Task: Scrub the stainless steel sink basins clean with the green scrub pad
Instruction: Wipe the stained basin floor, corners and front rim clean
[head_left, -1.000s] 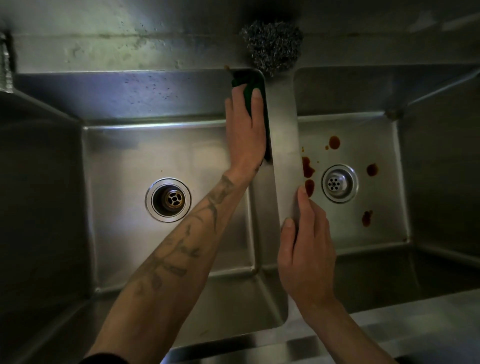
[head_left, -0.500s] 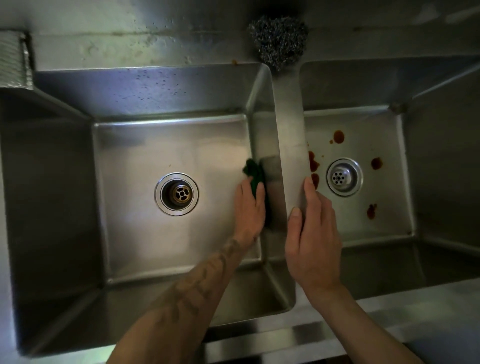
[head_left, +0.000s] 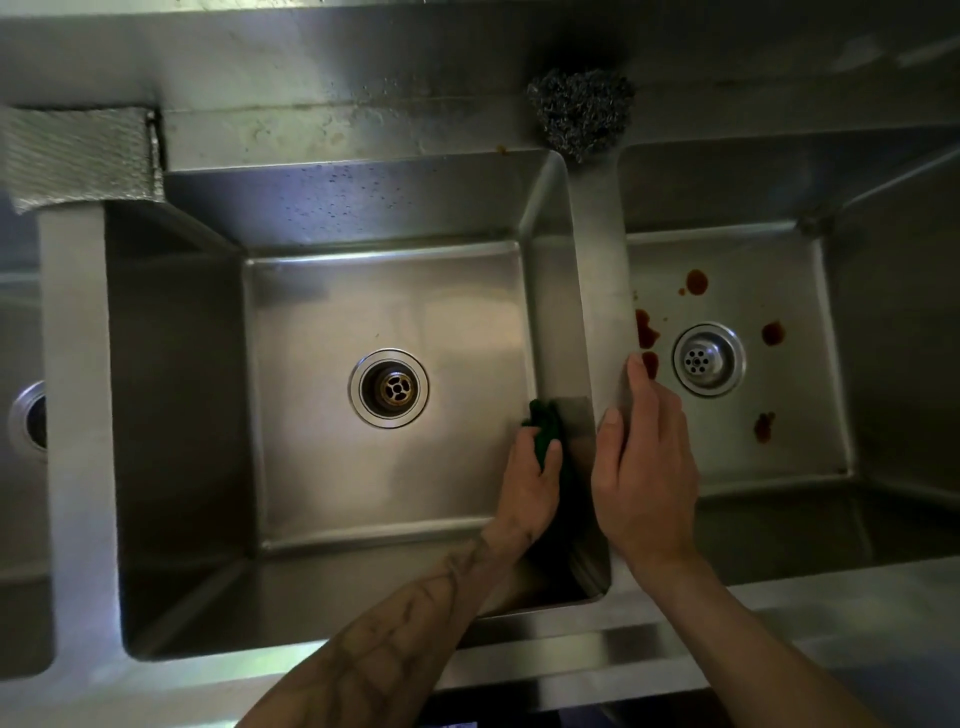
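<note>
Right, left hand (head_left: 530, 483) was down in the middle basin (head_left: 363, 291), fingers laid fairly straight over the green scrub pad (head_left: 545, 426) and pressing it against the basin's right-hand wall, low down near the floor; thumb was hidden, so couldn't tell if it wrapped the pad. Crumpled end of the pad stuck out past the fingertips. Tattooed forearm came in over the front rim. Right hand (head_left: 644, 467) lay flat and relaxed on the divider (head_left: 597, 260) between the two basins, holding nothing, fingertips reaching over its edge on the right basin (head_left: 753, 441) side. Middle basin had an open drain (head_left: 388, 388) in the centre of its floor and dark speckling (head_left: 337, 202) on the back wall. Right basin had several reddish-brown stains (head_left: 647, 330) on the floor around its domed strainer (head_left: 709, 358), the nearest just beside the right fingertips. Steel wool ball (head_left: 581, 111) sat on the back ledge at the far end of the divider, well apart from both hands. Textured metal sheet (head_left: 78, 156) lay at far left, and a sliver of a third basin (head_left: 21, 338) showed at the left edge
</note>
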